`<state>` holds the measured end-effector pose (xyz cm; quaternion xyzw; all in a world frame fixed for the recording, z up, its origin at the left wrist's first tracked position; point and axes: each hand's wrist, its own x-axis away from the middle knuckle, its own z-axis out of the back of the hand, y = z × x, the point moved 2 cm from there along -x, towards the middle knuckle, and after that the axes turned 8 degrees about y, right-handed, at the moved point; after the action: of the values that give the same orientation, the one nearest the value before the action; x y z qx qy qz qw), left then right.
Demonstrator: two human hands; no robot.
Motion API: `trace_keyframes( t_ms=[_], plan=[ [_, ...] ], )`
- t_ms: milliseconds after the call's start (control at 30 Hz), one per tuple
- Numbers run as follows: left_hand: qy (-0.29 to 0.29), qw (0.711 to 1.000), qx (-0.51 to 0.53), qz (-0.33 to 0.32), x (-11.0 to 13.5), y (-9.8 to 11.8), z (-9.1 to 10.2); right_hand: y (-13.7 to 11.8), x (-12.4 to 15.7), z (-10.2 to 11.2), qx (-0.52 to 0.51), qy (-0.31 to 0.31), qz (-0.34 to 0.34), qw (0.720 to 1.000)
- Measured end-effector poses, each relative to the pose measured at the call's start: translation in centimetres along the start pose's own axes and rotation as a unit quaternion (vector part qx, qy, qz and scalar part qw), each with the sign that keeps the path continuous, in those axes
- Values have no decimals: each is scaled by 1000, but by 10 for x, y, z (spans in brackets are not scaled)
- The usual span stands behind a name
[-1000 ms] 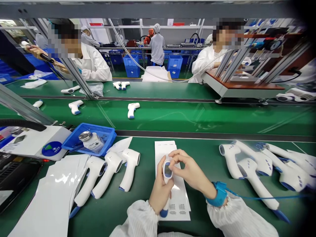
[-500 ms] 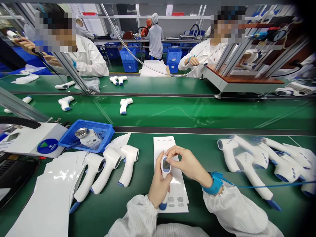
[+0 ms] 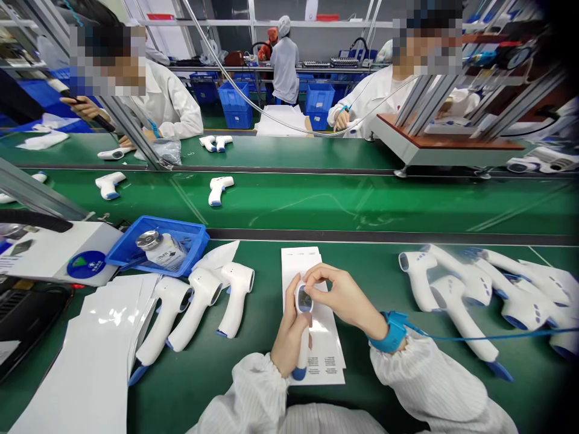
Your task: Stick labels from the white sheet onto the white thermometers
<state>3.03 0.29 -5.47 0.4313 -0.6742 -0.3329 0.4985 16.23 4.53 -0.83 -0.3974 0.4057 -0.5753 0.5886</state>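
Note:
My left hand [image 3: 288, 340] is closed around the handle of a white infrared thermometer [image 3: 304, 343] with a blue base. Its small dark screen [image 3: 304, 299] faces up at me, with my left thumb just below it. My right hand [image 3: 339, 296] has thumb and forefinger pinched together at the screen's upper right edge; whether anything thin is between them is hidden. Under both hands lie printed white sheets [image 3: 301, 256]. A blue wrist strap [image 3: 392, 331] with a cord is on my right wrist.
Several thermometers lie left [image 3: 237, 298] and right [image 3: 461, 313]. A stack of white sheets [image 3: 97, 349], a blue tray [image 3: 194, 238] with a bottle [image 3: 165, 250], and a white device [image 3: 58, 247] stand left. Beyond runs a green conveyor [image 3: 316, 202]; co-workers sit across it.
My left thumb has shifted up toward the screen's lower edge; my right hand stays at the screen. Thermometers on the conveyor have moved left. The left co-worker's hands have moved apart.

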Motion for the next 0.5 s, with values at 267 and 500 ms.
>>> trace_keyframes(
  t_ms=[267, 500],
  plan=[
    [-31, 999, -2, 27, -4, -9, 3, 0, 0, 0, 8, 2, -1, 1000],
    [-32, 999, -5, 24, -4, -8, 2, 2, 0, -2, 15, 14, 3, 1000]
  ],
)
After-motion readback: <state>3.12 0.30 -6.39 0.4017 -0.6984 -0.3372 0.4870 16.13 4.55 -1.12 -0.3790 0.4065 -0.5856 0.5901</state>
